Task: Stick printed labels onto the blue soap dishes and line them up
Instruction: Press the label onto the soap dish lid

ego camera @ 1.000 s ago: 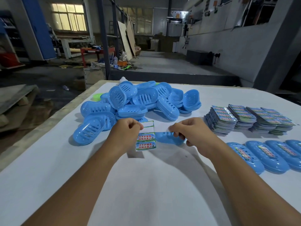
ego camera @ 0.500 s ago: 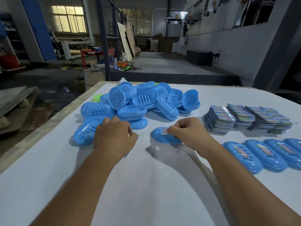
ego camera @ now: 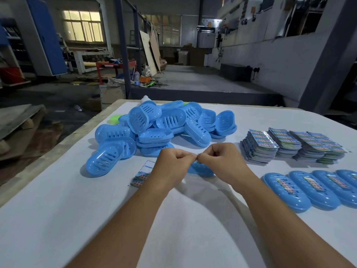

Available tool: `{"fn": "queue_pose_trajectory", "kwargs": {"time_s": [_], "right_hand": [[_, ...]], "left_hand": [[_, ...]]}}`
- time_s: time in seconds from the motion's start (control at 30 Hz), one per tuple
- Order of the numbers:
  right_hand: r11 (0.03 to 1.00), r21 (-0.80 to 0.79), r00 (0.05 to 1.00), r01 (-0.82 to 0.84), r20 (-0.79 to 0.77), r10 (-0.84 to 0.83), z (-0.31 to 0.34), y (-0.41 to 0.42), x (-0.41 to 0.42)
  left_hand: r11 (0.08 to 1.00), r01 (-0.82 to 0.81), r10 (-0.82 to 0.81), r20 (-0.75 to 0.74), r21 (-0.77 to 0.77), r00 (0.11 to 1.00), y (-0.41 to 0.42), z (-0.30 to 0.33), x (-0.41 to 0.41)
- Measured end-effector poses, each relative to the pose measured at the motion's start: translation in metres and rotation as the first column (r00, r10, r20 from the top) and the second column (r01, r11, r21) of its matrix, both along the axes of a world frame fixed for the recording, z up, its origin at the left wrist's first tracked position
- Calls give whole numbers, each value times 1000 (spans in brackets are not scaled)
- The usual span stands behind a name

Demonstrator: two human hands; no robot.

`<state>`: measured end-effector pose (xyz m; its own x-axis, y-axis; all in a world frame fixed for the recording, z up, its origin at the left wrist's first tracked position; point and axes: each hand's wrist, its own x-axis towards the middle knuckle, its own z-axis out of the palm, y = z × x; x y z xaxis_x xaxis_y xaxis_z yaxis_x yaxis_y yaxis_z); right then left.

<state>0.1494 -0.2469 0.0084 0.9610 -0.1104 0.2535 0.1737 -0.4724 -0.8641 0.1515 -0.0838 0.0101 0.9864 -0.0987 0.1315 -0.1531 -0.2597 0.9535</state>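
Blue soap dish lies on the tabletop beneath both hands; left hand and right hand meet fingertip to fingertip, seemingly pinching a label, itself hidden. Sticky film could fold onto itself; it might land crooked.

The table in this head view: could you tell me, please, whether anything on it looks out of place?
Mostly no. A lime-green item peeks out at the far left edge of the blue soap dish pile, the only non-blue piece there; what it is cannot be told. The labelled dishes lie in a neat row.
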Motion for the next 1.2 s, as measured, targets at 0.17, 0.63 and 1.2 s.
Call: {"fn": "queue_pose_trajectory", "kwargs": {"time_s": [0.17,0.63,1.2], "right_hand": [[986,17,984,-169,65,167,1,-5,-3],[999,16,999,33,-21,-33,-1,-11,2],[969,-128,968,212,-106,-226,-6,-17,15]], "left_hand": [[994,-71,63,-97,-87,993,1,-1,1],[975,-68,51,-84,-211,995,2,-8,8],[986,-137,131,74,91,989,-13,-21,39]]}}
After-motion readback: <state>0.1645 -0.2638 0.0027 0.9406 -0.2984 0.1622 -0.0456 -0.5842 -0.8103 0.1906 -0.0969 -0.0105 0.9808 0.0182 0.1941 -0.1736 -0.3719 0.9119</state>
